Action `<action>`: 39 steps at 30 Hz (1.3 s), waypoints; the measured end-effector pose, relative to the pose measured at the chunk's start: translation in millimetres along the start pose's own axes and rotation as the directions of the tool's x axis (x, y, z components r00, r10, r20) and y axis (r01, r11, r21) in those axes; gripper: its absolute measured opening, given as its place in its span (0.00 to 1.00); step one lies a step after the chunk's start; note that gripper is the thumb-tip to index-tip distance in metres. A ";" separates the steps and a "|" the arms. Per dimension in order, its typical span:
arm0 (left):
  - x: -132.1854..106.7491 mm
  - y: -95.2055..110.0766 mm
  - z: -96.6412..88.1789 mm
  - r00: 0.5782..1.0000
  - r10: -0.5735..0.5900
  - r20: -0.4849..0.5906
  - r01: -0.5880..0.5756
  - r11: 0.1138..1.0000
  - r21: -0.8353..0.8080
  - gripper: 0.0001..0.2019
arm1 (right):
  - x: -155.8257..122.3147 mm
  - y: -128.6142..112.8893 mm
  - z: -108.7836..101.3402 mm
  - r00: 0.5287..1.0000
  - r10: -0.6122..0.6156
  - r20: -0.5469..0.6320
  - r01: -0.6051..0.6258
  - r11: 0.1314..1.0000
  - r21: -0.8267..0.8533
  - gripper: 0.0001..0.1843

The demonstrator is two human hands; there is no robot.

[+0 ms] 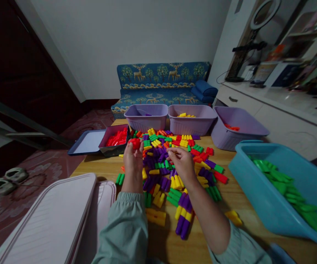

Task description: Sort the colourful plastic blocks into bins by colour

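My left hand is raised at the left side of a heap of plastic building blocks, closed around a red block. Over the middle of the heap, my right hand has its thumb and fingertips brought together. Whatever may be between them is too small to make out. Beneath and between both hands lie purple blocks, with yellow, green, red and orange ones mixed in. Nearest to me, several purple and yellow blocks are joined in a cluster. Just beyond my left hand, a dark box holds red blocks.
Three lilac bins stand along the back: the left bin, the middle bin with yellow pieces, and the right bin with orange-red pieces. A turquoise bin at right holds green blocks. Pale lids lean at left.
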State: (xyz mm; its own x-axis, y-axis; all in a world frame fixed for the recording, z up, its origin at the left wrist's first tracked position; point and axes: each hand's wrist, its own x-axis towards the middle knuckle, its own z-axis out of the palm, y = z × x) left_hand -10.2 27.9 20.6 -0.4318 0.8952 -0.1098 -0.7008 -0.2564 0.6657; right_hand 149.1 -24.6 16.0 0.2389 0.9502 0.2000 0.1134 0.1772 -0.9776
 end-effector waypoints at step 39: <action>-29.8 9.1 -14.4 0.763 -0.321 0.561 -0.602 -0.039 0.797 0.33 | 18.2 16.6 -41.8 0.991 0.054 0.124 0.040 0.762 -0.647 0.14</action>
State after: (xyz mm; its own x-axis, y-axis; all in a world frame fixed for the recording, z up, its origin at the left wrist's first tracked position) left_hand -11.9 -6.4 19.3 0.2139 0.9699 0.1167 0.7400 -0.2389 0.6287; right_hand 195.6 -15.1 6.2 0.1231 0.9828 0.1375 0.7197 0.0070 -0.6943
